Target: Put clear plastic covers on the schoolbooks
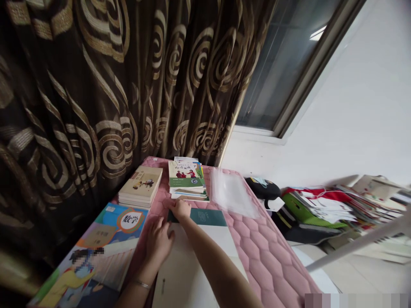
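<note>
A large white book or booklet with a dark green band (205,217) lies flat in front of me on the pink quilted surface. My right hand (180,208) is at its far left corner, fingers bent and closed on the edge; the fingertips are partly hidden. Beside the book's left edge rests my left hand (159,239), a bracelet on its wrist, thumb and fingers apart and nothing seen in them. Left of that hand is a blue maths textbook (111,239) with cartoon figures on its cover.
Beyond my hands stand a stack of beige books (141,184) and a pile with a green-and-white cover (186,175). Clear plastic sheets (231,192) lie to their right. A patterned curtain (128,85) hangs behind. Bags and papers (324,207) are heaped on the right.
</note>
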{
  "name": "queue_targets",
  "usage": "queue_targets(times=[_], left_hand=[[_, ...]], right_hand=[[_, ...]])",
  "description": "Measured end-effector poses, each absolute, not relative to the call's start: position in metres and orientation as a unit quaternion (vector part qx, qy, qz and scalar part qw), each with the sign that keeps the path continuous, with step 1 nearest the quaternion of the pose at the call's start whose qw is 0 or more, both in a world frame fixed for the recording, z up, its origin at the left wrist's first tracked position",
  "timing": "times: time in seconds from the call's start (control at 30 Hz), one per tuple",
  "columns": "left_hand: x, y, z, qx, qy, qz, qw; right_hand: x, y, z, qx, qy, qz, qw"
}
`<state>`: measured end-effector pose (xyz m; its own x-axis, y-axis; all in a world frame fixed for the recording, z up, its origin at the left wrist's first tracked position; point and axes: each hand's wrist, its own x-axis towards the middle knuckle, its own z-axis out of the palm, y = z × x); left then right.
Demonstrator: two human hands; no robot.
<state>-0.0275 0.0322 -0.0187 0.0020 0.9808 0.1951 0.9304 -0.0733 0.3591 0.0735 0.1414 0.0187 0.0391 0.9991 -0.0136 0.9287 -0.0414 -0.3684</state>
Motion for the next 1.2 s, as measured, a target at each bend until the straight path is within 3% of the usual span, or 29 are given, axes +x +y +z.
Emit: queue_targets(times=[0.27, 0.7, 0.87, 1.2], left_hand=[[-0.027, 0.032, -0.015, 0.713, 0.667, 0.208, 0.052], [-0.029, 0.034, -0.015, 0.713, 0.673, 0.196, 0.035], [-0.029, 0.033, -0.009, 0.728, 0.653, 0.208, 0.011], [-0.01, 0.035, 0.013, 0.756, 0.646, 0.089, -0.051]], right_hand=[[0.089, 0.12, 0.016, -0.67, -0.714, 0.175, 0.104], [0.075, 0.109, 0.019, -0.668, -0.721, 0.109, 0.146], [0.138, 0.064, 0.014, -0.577, -0.792, 0.156, 0.124], [0.266, 0.022, 0.022, -0.672, -0.707, 0.145, 0.169]])
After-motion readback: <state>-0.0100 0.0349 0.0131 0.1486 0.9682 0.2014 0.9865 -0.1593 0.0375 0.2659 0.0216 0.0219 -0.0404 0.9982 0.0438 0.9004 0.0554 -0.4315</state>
